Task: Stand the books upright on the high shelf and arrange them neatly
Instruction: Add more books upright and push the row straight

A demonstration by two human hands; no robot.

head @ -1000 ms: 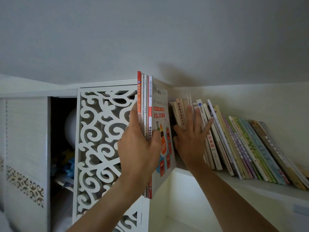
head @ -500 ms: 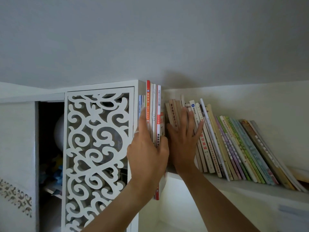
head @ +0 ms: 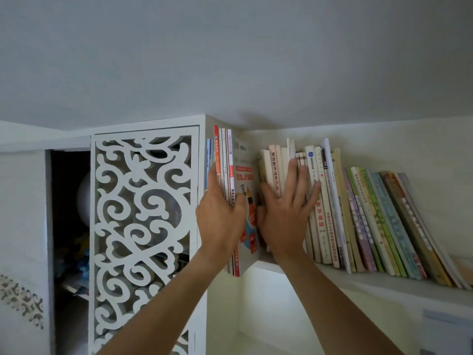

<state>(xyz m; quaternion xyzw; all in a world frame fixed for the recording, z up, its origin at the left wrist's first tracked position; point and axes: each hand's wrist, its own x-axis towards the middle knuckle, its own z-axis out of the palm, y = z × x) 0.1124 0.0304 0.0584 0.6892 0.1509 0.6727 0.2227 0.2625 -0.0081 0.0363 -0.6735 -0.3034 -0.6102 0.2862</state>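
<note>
**Tall stack still needs to slide into the gap**

Just left of frame centre, the left hand [head: 221, 216] grips a stack of tall thin red-and-white-spined paperbacks [head: 227, 175], thumb curled round their spines. They stand upright, long axis vertical, bottoms hanging below the white high shelf [head: 371, 280]. Right beside it, the right hand [head: 284, 213] presses flat, fingers straight, on the cream-spined row of leaning books [head: 332, 213]. The gap between looks narrow.
</note>
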